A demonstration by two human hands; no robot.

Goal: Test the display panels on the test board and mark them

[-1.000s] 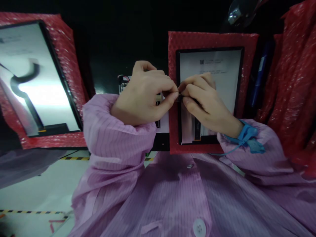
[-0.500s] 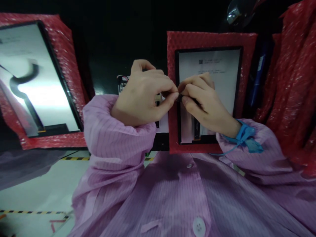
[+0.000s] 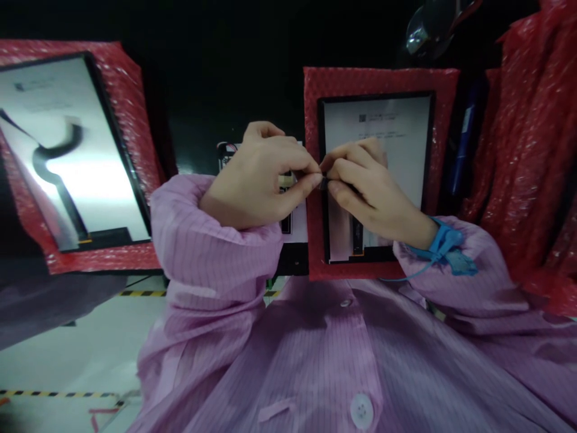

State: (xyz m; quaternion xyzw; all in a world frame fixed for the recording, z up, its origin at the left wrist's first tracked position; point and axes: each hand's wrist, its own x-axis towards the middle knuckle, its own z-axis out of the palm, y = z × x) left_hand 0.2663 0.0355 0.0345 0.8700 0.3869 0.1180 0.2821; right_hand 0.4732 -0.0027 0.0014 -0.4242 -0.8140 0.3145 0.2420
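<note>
My left hand (image 3: 265,174) and my right hand (image 3: 372,183) meet fingertip to fingertip over the left edge of a display panel (image 3: 403,174) with a white back and black border. My right fingers are closed on the dark end of a flat ribbon cable (image 3: 357,234), which rises from the panel's lower edge and passes under that hand. My left thumb and forefinger pinch something tiny right beside this end; the fingers mostly hide it. Beneath my left hand lies a white board with dark printed parts (image 3: 295,225), partly covered.
Red bubble wrap (image 3: 383,78) lies under the panel. At left, a second panel (image 3: 99,162) with a curved ribbon cable rests on red wrap. A blue pen-like item (image 3: 463,144) and piled red wrap (image 3: 527,150) are at right. A blue wrist strap (image 3: 444,246) circles my right wrist.
The view has shifted slightly. Both hands stay together at the panel's left edge; the small dark piece between the fingertips now looks greyer and slightly turned.
</note>
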